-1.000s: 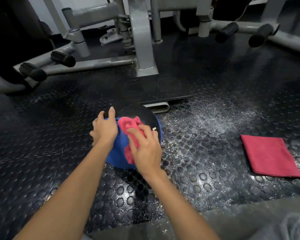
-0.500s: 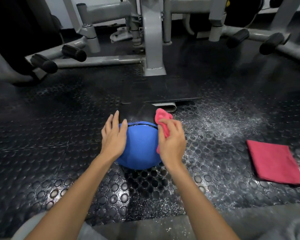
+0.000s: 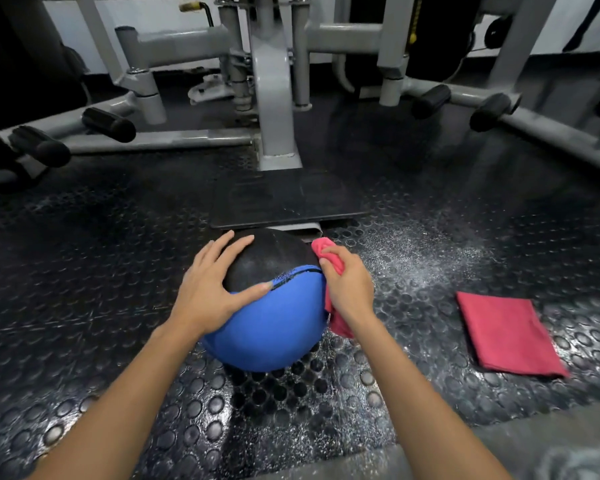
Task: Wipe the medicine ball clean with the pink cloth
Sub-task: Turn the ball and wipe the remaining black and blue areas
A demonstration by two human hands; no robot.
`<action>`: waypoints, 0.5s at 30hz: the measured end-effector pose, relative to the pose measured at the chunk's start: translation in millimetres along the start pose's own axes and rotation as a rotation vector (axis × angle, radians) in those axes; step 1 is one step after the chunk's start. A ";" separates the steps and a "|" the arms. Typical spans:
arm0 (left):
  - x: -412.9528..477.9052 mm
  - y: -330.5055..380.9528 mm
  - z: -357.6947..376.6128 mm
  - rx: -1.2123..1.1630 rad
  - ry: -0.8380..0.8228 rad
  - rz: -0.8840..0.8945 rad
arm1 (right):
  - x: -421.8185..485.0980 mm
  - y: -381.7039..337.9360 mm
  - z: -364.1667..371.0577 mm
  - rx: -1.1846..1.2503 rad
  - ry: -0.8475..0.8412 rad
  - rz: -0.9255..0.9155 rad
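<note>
Medicine ball [image 3: 271,327] under flat open left hand [image 3: 212,289], right hand [image 3: 349,289] gripping pink cloth [image 3: 336,323], folded red cloth [image 3: 506,336] right, machine frame [image 3: 274,109] behind.

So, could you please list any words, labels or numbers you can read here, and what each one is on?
No text can be read.
Ball: a dark printed mark along the seam between black and blue, too blurred to read.
Folded cloth on the floor: no label visible.
Machine frame: no readable sign.
</note>
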State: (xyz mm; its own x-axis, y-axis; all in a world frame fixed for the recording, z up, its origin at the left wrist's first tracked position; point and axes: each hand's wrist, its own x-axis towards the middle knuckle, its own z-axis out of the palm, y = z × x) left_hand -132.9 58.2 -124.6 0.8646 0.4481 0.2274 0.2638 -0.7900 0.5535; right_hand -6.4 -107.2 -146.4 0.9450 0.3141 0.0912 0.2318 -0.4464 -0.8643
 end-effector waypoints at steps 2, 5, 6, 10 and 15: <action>3.8 1.1 -0.9 -0.013 0.027 -0.053 | -5.8 -8.1 -1.2 -0.045 0.004 -0.038; 9.1 -0.2 -3.2 -0.036 0.073 -0.151 | -17.8 -25.1 2.5 -0.063 0.000 -0.139; 10.2 -0.2 -2.2 -0.028 0.096 -0.185 | -21.4 -31.3 5.9 -0.070 0.001 -0.176; 6.8 22.2 7.0 0.078 0.127 -0.421 | -24.5 -51.2 18.0 -0.126 -0.009 -0.258; -43.1 54.2 12.0 0.466 0.066 -0.329 | -20.7 -53.2 11.5 -0.215 -0.026 -0.203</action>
State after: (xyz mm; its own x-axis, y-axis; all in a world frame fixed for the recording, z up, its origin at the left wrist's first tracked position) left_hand -150.7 -9.0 -114.0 0.6805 0.7149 0.1608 0.6880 -0.6989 0.1955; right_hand -41.0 -80.2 -108.0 0.8687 0.4351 0.2366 0.4617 -0.5387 -0.7047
